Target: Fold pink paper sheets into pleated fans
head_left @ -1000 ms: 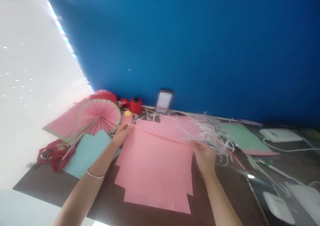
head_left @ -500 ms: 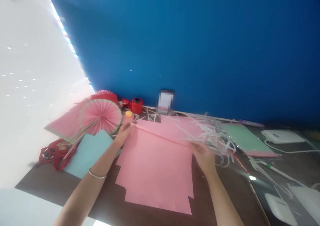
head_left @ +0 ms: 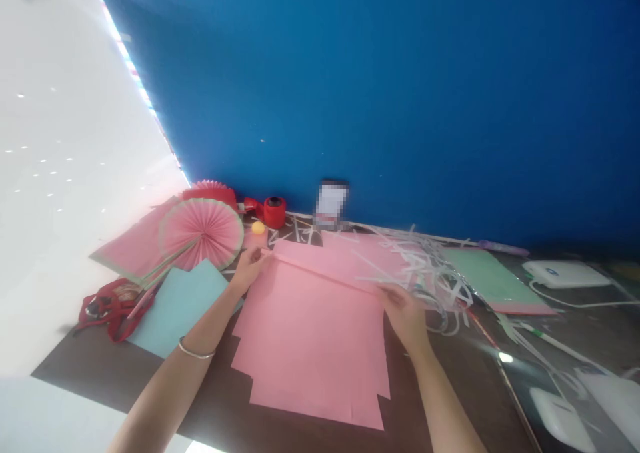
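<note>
Brown bench (head_left: 220,399) carries the pink paper (head_left: 310,353) at its near middle, where left hand (head_left: 249,267) and right hand (head_left: 406,314) pinch both ends of the narrow far fold (head_left: 325,275), almost unmoved since a moment ago, so the folding seems still unfinished.

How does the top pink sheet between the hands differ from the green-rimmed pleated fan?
Shape: the top pink sheet is straight-edged; the pleated fan is round.
Surface: the top pink sheet is mostly flat; the pleated fan has radiating folds.
Hold: the left hand and right hand hold the top pink sheet; neither holds the pleated fan.
Both are mainly pink.
</note>
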